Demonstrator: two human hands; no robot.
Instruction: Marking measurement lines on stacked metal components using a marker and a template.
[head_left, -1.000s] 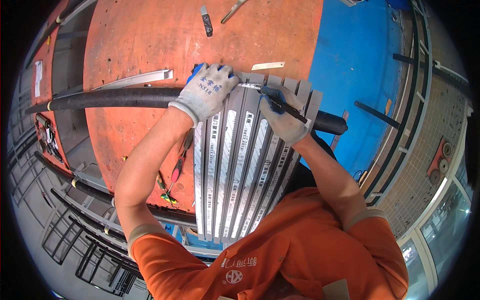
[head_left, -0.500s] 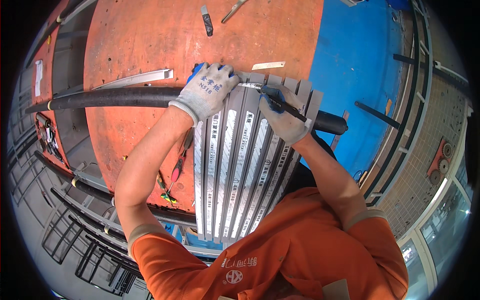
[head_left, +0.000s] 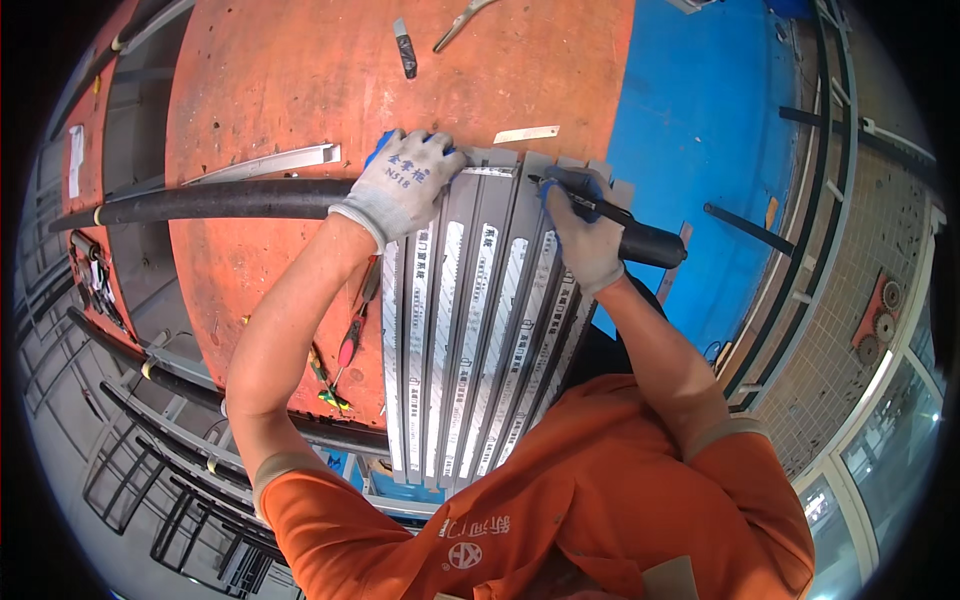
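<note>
Several grey metal profiles (head_left: 467,215) lie side by side in front of me, with printed white protective film along their tops. My left hand (head_left: 405,175), in a grey-and-blue work glove, rests on their far left end with its fingers bent down. From under that hand a thin silvery strip (head_left: 490,172), like a ruler, runs across the profiles. Its gripped part is hidden. My gloved right hand (head_left: 592,240) is closed round a black marker pen (head_left: 610,210) over the far right ends. The pen's tip points left, just above the profiles; I cannot tell whether it touches.
A black padded bar (head_left: 250,198) passes under the profiles. The orange board (head_left: 290,90) bears a taped blade (head_left: 404,48), a pale flat strip (head_left: 527,134), an angled metal piece (head_left: 265,163) and a red-and-black screwdriver (head_left: 352,335). Blue sheeting (head_left: 700,120) covers the right side.
My right hand and the pen have moved right along the profile ends, away from the silvery strip. The left hand keeps its place at the far left end.
</note>
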